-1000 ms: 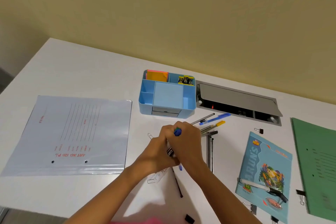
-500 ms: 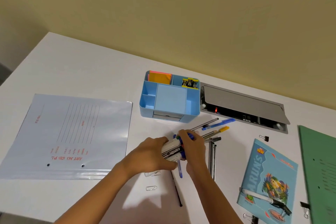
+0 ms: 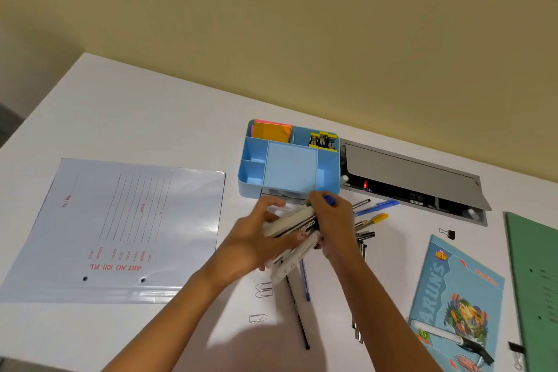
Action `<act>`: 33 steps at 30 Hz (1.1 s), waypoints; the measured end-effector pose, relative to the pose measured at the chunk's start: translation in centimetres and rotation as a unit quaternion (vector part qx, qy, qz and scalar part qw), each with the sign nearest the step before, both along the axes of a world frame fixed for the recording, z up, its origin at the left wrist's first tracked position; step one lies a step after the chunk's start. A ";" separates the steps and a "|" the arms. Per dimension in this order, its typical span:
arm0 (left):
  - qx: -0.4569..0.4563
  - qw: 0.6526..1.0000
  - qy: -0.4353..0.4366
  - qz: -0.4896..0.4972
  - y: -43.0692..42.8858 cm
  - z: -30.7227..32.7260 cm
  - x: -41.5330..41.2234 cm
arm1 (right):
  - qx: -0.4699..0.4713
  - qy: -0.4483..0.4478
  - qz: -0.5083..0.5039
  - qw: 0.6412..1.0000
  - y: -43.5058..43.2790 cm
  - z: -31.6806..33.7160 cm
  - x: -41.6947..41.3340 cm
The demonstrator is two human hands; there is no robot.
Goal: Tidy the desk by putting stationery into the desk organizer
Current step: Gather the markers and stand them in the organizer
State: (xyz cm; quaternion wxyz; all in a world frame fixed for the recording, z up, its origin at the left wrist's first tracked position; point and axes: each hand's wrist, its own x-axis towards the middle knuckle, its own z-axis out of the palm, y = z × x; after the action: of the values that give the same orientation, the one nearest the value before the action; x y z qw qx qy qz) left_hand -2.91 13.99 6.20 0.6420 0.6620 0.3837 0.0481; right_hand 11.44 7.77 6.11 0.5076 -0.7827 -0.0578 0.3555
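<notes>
White desk (image 3: 145,118) runs under a dull yellow wall, and you hold both hands together above its middle. Your left hand (image 3: 250,241) curls round a bundle of white markers (image 3: 297,222) from the near-left side. Your right hand (image 3: 335,226) wraps the bundle's far end, where a blue cap and a green cap peek out above your fingers. Whether the bundle touches the desk cannot be told.

Just beyond the grip stands the blue desk organizer (image 3: 290,166), its front close to your fingertips. It has orange sticky notes (image 3: 271,130) in its back-left compartment and yellow-and-black binder clips (image 3: 323,140) in the back-right one.

Right of the grip, loose pens fan out, among them a blue pen (image 3: 377,207) and a yellow-capped pen (image 3: 373,219). Nearer you than the grip lie a violet pen (image 3: 305,281) and a black pen (image 3: 297,311), with paper clips (image 3: 264,290) just to their left.

Well left of the grip lies a clear file folder (image 3: 120,226). Beyond and to the right sits a grey hatch (image 3: 413,175). Farther right are a small black clip (image 3: 448,233), a blue book (image 3: 459,281) with a white marker pen (image 3: 437,332) lying on it, and a green folder (image 3: 534,281).
</notes>
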 end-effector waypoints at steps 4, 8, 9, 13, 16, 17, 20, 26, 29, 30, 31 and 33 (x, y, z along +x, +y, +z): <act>-0.019 0.978 -0.123 0.168 1.0 0.1 -0.7 | 0.021 -0.030 -0.056 0.998 3.1 1.6 2.4; -0.031 0.939 -0.119 0.320 1.8 -0.8 -1.2 | 0.090 -0.196 -0.096 0.972 6.4 3.4 3.7; -0.003 0.939 -0.100 0.328 1.9 -1.1 -1.2 | 0.121 -0.242 -0.112 0.956 7.3 3.6 3.8; 0.077 0.938 -0.063 0.332 2.8 -1.7 -0.6 | 0.208 -0.372 -0.131 0.895 10.4 3.8 3.6; 0.131 0.938 -0.046 0.319 4.0 -1.9 0.1 | 0.235 -0.474 -0.056 0.847 11.8 3.3 3.3; 0.147 0.937 -0.043 0.313 4.5 -2.0 0.4 | 0.245 -0.506 -0.019 0.827 12.1 3.1 3.1; 0.183 0.939 -0.035 0.287 6.1 -2.2 1.5 | 0.279 -0.534 0.079 0.794 13.0 2.5 2.8; 0.191 0.947 -0.029 0.255 8.4 -2.4 3.6 | 0.273 -0.546 0.193 0.768 13.9 1.3 2.2; 0.187 0.949 -0.039 0.249 8.6 -2.6 3.9 | 0.311 -0.575 0.200 0.730 13.2 0.3 2.6; 0.191 0.951 -0.040 0.240 8.6 -2.7 3.9 | 0.325 -0.578 0.200 0.722 12.9 0.1 2.8; 0.197 0.952 -0.044 0.229 8.4 -2.8 3.9 | 0.331 -0.575 0.198 0.722 12.6 -0.1 3.0; 0.198 0.954 -0.068 0.216 8.0 -2.9 3.8 | 0.333 -0.568 0.197 0.726 12.1 -0.2 3.4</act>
State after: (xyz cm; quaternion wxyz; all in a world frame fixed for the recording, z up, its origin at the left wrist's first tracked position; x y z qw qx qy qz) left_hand 0.86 22.02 3.31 0.4972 0.6724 0.4558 0.3049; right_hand 14.80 19.84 5.87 0.5266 -0.5900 -0.6028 -0.1059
